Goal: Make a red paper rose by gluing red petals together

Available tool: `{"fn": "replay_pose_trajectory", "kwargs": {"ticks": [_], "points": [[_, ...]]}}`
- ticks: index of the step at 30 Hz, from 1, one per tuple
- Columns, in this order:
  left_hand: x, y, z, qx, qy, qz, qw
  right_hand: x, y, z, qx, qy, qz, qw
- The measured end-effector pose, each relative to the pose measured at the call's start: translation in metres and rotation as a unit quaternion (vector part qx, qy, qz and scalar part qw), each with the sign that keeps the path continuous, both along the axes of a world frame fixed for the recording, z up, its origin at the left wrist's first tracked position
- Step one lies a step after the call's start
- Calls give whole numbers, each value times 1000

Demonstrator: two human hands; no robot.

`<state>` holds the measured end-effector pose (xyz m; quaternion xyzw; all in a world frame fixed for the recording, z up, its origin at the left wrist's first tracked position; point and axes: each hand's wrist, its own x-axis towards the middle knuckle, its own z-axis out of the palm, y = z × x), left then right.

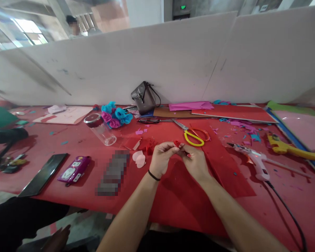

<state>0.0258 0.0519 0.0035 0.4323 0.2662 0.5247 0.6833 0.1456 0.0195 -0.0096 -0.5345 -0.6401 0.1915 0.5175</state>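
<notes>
Between the fingertips of both hands is a small piece of red paper [176, 143], bunched up like a tiny flower. My left hand [163, 155], with a dark band at the wrist, pinches it from the left. From the right, my right hand [195, 160] grips it with thumb and fingers, which partly hide it. Red paper pieces [148, 149] lie just left of my left hand, beside pale pink petal-shaped cutouts [139, 159]. Beyond my right hand rest scissors [193, 137] with yellow handles. Red sheets [228, 171] spread under and right of my hands.
Right: a white glue gun [259, 164] with a cord and a yellow glue gun [291, 148]. Left: a clear jar [102, 131], blue and pink paper flowers [117, 115], a purple case [75, 170], a black flat object [44, 175]. A dark bag [144, 98] leans against the partition [173, 63].
</notes>
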Motion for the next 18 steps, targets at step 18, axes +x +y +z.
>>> {"fn": "replay_pose_trajectory", "kwargs": {"ticks": [18], "points": [[-16,10,11,-9,-69,119,990,11,4,-3,-46,-70,-120,989]]}}
